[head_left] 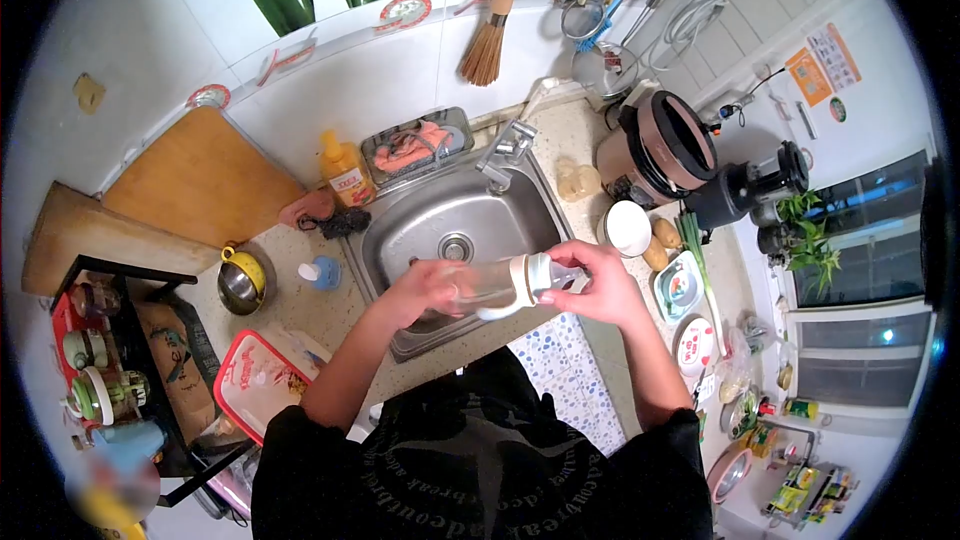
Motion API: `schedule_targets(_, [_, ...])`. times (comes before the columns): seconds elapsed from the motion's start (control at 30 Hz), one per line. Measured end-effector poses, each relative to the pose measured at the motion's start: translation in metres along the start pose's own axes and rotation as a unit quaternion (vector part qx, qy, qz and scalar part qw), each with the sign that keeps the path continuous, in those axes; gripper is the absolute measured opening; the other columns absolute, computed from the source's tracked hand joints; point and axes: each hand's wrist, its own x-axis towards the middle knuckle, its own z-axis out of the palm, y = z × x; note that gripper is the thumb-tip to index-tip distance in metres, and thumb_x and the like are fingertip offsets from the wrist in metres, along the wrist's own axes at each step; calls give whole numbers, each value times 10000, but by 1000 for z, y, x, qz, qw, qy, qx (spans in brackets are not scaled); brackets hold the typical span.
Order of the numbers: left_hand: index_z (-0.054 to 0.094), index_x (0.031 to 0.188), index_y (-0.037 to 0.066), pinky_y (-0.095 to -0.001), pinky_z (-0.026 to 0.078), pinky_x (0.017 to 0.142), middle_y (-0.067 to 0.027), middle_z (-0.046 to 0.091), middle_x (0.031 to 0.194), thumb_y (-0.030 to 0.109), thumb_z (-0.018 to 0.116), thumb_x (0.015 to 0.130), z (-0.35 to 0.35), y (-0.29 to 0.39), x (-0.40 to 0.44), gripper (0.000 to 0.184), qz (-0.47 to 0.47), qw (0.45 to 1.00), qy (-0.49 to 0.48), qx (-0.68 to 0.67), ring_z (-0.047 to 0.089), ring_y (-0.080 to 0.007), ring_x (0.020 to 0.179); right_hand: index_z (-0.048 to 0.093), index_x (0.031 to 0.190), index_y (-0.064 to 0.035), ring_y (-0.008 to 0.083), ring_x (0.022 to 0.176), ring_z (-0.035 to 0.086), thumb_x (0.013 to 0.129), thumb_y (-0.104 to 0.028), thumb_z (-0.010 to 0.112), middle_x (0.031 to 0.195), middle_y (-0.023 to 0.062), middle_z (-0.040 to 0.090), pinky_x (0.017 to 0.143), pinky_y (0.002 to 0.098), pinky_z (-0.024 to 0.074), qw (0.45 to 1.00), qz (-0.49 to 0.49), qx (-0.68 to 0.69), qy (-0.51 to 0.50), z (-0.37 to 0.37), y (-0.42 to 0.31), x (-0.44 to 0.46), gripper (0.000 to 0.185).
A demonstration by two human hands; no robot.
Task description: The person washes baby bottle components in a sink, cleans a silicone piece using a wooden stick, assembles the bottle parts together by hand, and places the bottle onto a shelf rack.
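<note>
Held sideways over the front of the sink (400, 240) is a clear baby bottle (490, 285) with a cream collar and a pale curved handle. My left hand (425, 292) is wrapped round its base end. At the other end, my right hand (598, 285) grips the top near the pale collar and the see-through tip, its fingers closed. Beneath the bottle, the steel basin shows its drain (456, 247). The chrome faucet (497, 165) stands behind, apart from both hands.
Left of the sink are a yellow soap bottle (346, 172), a small blue bottle (322, 273), a steel bowl (240, 285) and a red-rimmed bin (245, 380). To the right stand a white bowl (628, 229), potatoes (656, 252), green onions (697, 250) and a rice cooker (655, 150).
</note>
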Motion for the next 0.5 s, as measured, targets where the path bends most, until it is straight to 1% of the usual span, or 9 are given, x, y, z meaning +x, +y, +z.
schedule_targets(0.07, [535, 1370, 15, -302, 553, 864, -80, 648, 1214, 162, 784, 821, 5, 1, 0, 621, 119, 985, 18, 127, 646, -156, 1022, 733, 980, -34, 236, 687, 709, 827, -353, 793, 836, 135, 733, 714, 316, 554, 996, 87, -20, 4, 5, 6, -1, 359])
schedule_targets(0.1, [536, 1379, 31, -304, 519, 926, -55, 637, 1217, 49, 834, 732, 18, 18, -5, 712, 79, 984, 41, 156, 634, -146, 1034, 738, 920, -18, 227, 619, 695, 867, -416, 736, 755, 150, 711, 705, 342, 548, 990, 139, -29, 12, 14, 21, -2, 401])
schedule_targets(0.2, [540, 1377, 30, -303, 528, 908, -45, 638, 1195, 35, 825, 736, 23, 26, -7, 701, 120, 977, 43, 174, 634, -134, 1015, 743, 880, -8, 238, 658, 703, 874, -442, 717, 739, 145, 708, 725, 375, 550, 973, 227, 45, 11, 19, 33, -3, 435])
schedule_targets(0.23, [542, 1375, 29, -302, 530, 902, -45, 638, 1190, 34, 822, 737, 20, 25, -7, 696, 107, 979, 47, 165, 636, -131, 1003, 732, 1037, -21, 264, 811, 722, 867, -395, 744, 896, 161, 738, 808, 394, 557, 990, 134, 21, 39, 19, 37, -2, 411])
schedule_targets(0.27, [545, 1373, 29, -301, 532, 896, -46, 638, 1186, 34, 820, 739, 17, 22, -8, 692, 94, 982, 53, 156, 637, -128, 990, 711, 1096, -33, 273, 862, 718, 865, -372, 753, 964, 166, 732, 834, 396, 555, 996, 53, 23, 69, 22, 37, -2, 412])
schedule_targets(0.3, [547, 1372, 28, -300, 534, 890, -46, 638, 1181, 33, 818, 740, 14, 18, -9, 687, 81, 984, 58, 146, 639, -125, 977, 691, 1155, -46, 283, 913, 713, 862, -349, 761, 1032, 171, 726, 860, 397, 553, 994, -28, 26, 98, 22, 21, 4, 428])
schedule_targets(0.37, [551, 1368, 26, -296, 538, 875, -46, 636, 1178, 37, 812, 748, 12, 13, -7, 673, 81, 988, 56, 120, 640, -123, 951, 550, 1378, -82, 307, 1109, 661, 834, -286, 799, 1324, 189, 621, 962, 412, 520, 992, -121, 36, -3, 7, 10, 6, 632])
schedule_targets(0.47, [552, 1362, 17, -293, 544, 860, -50, 637, 1174, 45, 803, 755, 9, 5, -6, 657, 80, 989, 65, 108, 647, -125, 932, 508, 1417, -74, 298, 1183, 623, 806, -328, 816, 1398, 179, 567, 991, 410, 501, 992, 65, 31, -106, 7, 27, 4, 730])
schedule_targets(0.5, [551, 1360, 14, -292, 546, 856, -53, 639, 1172, 48, 800, 757, 7, 4, -7, 653, 80, 988, 70, 109, 651, -127, 929, 475, 1444, -76, 301, 1216, 600, 797, -341, 820, 1429, 177, 538, 1008, 408, 488, 986, 119, 49, -108, 8, 34, 6, 780])
